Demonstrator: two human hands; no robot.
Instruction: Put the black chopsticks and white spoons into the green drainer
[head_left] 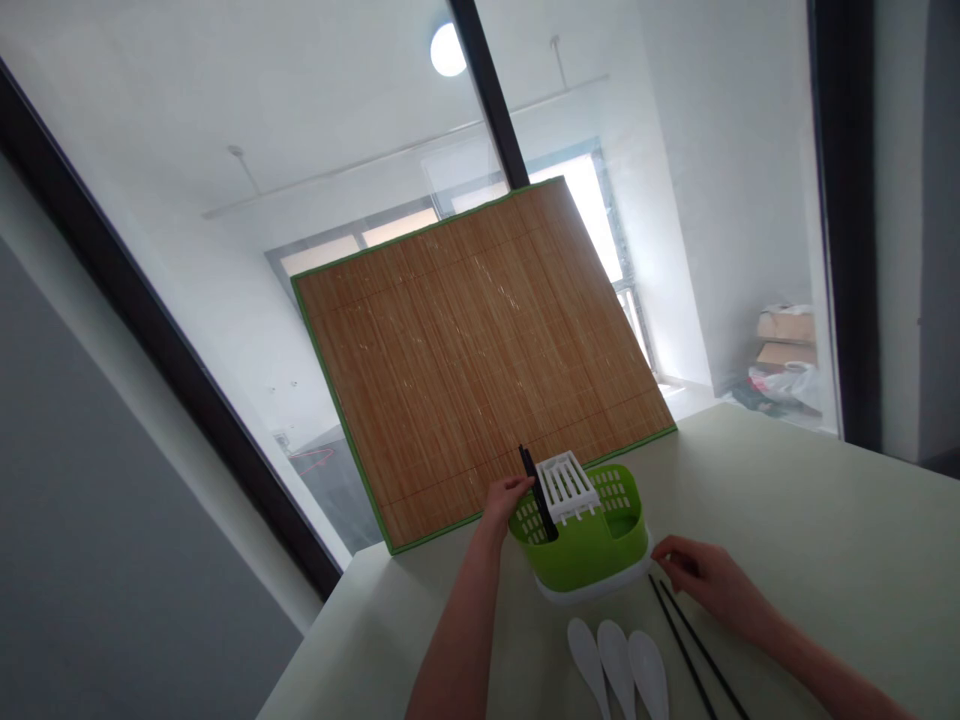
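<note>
We are using the green cutlery drainer (581, 545) as our landmark; it is standing on the pale surface (787, 520), on a white drip tray. Our left hand (504, 497) is resting against the drainer's left rim, its grip pinching a black chopstick (537, 492) that is standing tilted in the left compartment, its upper end sticking out above the rim. A white slotted insert (567, 487) is sitting across the top of the drainer, just right of that chopstick. Our right hand (705, 578) is lying on the surface just right of the drainer, fingers curled loosely, its fingertips touching the upper ends of two black chopsticks (694, 655) that are lying side by side and running away from the drainer toward us. Whether those fingers are actually gripping the pair, we cannot tell. Three white spoons (619, 665) are lying in a row on the surface, just in front of the drainer. A bamboo mat (472, 350) with green edging is leaning upright behind the drainer.
</note>
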